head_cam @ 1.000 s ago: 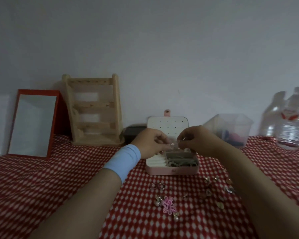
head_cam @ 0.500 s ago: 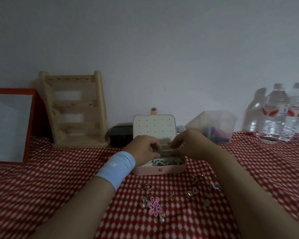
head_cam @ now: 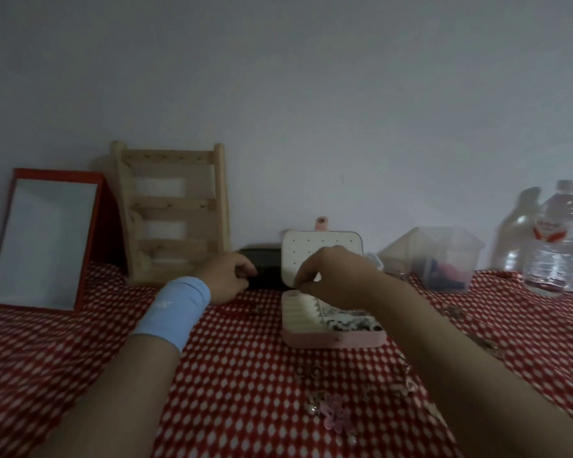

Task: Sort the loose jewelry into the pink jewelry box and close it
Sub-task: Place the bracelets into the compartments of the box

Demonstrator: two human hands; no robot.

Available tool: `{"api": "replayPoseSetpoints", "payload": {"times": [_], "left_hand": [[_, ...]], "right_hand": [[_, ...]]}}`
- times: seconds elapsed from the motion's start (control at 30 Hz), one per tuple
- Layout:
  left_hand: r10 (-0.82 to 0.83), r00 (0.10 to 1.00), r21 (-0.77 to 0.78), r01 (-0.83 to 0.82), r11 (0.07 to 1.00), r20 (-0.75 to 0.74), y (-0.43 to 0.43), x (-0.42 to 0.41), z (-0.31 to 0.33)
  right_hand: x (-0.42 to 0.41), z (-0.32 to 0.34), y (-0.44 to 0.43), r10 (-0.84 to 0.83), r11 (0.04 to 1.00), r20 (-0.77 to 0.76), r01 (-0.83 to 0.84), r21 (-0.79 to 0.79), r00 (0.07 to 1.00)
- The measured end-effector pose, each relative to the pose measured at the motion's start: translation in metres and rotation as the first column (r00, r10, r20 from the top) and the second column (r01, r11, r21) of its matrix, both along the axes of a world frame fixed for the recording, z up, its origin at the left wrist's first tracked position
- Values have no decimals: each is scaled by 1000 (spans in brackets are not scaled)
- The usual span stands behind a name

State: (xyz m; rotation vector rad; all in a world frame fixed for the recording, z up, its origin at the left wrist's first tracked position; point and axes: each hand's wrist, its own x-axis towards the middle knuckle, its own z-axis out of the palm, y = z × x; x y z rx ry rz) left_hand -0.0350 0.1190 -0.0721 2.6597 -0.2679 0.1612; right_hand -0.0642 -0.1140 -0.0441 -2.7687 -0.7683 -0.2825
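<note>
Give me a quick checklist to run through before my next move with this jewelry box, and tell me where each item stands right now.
1. Pink jewelry box open: ok, its lid stands upright.
2. Right hand over the box: ok.
3. Right hand holding a piece: cannot tell; its fingers are curled together, and anything between them is too small to see.
4. Left hand free: ok, it is beside the box with nothing visible in it.
5. All loose jewelry in the box: not ok; the pink flower piece and small metal pieces lie on the tablecloth.
6. Ready to close: not ok, sorting is unfinished.
</note>
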Motion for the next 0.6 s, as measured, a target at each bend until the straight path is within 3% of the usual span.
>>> {"api": "replayPoseSetpoints", "payload": {"times": [0.07,0.2,0.3,0.6], "left_hand": [[5,998,66,-2,998,-55,15,2,-5],[3,949,157,49,986,-314,27,-5,-8],[9,942,222,69,972,-335,24,-7,-10],[33,959,186,20,982,-281,27,-1,-15]], "right_hand": [[7,1,28,39,993,-9,-40,-115,999],[26,-10,73,31,927,-47,-47,-372,998],[34,-20,92,36,852,-11,-36,-522,999],[43,-31,109,1,882,-132,-63,-468,991]]}}
